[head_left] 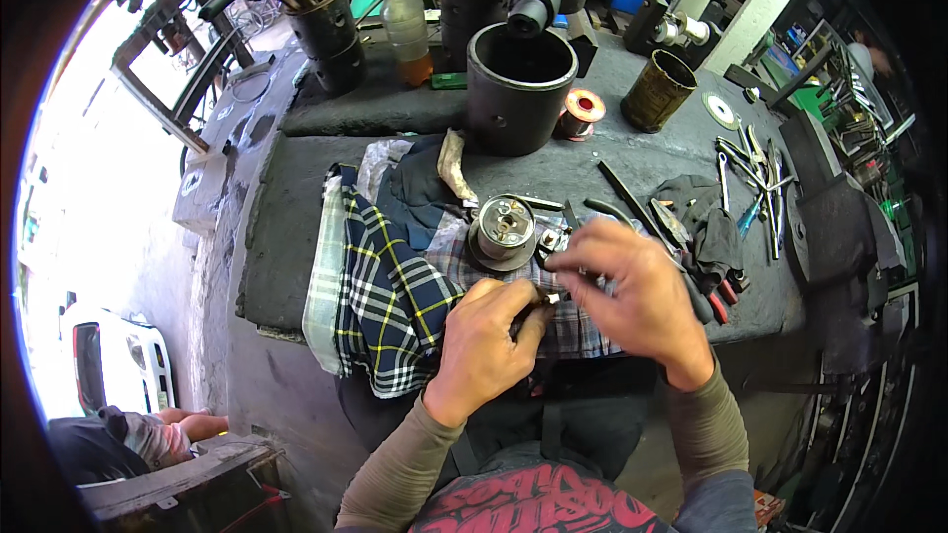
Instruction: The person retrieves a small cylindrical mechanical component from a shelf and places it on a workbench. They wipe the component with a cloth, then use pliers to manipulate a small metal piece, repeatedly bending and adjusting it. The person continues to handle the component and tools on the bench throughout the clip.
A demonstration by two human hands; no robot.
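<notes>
My left hand (491,336) is closed in a pinch at the bench's near edge. A small piece with a pale tip (553,298) pokes out from its fingertips; its kind cannot be made out. To its right hovers my right hand (637,286), slightly blurred, thumb and forefinger curved but apart, with nothing visible between them. Just beyond both hands a round metal part (507,224), with a drum-like body and a wider base flange, stands on a plaid cloth (583,329). Beside it, partly hidden by my right fingers, is a small metal piece (551,239).
A dark cylinder (518,89), a solder spool (583,111) and a rusty can (660,91) stand farther back. Pliers (760,163) lie at right. A bottle (405,30) and a tool holder (329,35) stand at back left; checked fabric (385,286) hangs over the front edge.
</notes>
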